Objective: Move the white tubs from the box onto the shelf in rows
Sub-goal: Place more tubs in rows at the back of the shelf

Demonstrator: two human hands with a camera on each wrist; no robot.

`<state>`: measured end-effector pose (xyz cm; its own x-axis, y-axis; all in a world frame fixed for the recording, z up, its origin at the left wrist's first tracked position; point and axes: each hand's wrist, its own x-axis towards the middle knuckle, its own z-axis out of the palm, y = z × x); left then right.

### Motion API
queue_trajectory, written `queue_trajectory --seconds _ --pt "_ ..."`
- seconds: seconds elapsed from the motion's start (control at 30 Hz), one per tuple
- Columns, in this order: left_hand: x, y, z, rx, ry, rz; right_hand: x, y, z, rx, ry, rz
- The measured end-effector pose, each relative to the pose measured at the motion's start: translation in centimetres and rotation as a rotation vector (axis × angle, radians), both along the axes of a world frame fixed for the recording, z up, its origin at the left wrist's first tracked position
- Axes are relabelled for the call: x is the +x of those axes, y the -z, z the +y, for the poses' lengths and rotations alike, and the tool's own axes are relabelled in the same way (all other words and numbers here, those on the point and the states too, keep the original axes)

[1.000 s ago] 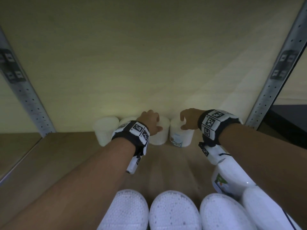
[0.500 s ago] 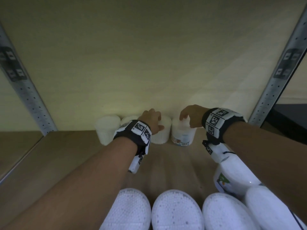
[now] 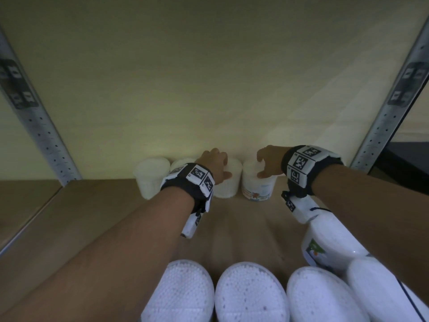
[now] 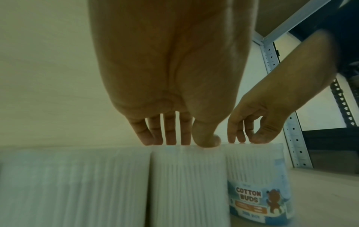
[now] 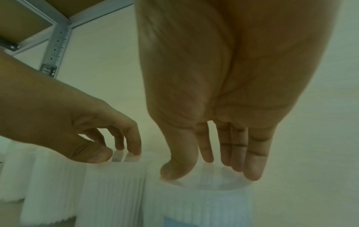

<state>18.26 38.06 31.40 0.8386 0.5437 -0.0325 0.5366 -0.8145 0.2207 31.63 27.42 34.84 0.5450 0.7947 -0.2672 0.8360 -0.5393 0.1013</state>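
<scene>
Tubs lined up at the back of the shelf [image 3: 69, 219], both hands on top.
Left hand [image 3: 214, 162] gripped the rim of the third tub [image 3: 227, 182] with curled fingers; beside it, the right hand [image 3: 269, 160] pinched the lid of the labelled fourth tub [image 3: 257, 187]. More white tubs [image 3: 250, 293] stood in the near row.

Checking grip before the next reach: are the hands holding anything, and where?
Each holds a tub by its lid rim: left hand the third tub, right hand the labelled tub.
</scene>
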Motion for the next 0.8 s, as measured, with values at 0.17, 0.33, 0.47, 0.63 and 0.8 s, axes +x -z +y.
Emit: queue_trajectory --seconds 0.17,0.33,0.47,0.63,0.8 --pt "0.0 0.1 0.04 -0.005 -0.003 0.004 0.17 -0.41 -0.29 0.004 -0.016 0.072" --pt "-0.05 0.01 0.01 -0.001 0.001 -0.005 -0.22 -0.46 -0.08 0.049 0.002 0.003" --pt "-0.06 0.03 0.03 0.006 0.003 -0.008 -0.03 0.17 0.06 0.014 0.028 0.007" --pt "-0.1 0.06 0.0 0.004 0.004 -0.013 0.28 0.07 -0.03 0.022 0.015 -0.02" --pt "-0.17 0.04 -0.08 0.0 0.002 -0.009 0.51 0.0 -0.04 0.0 -0.035 -0.007"
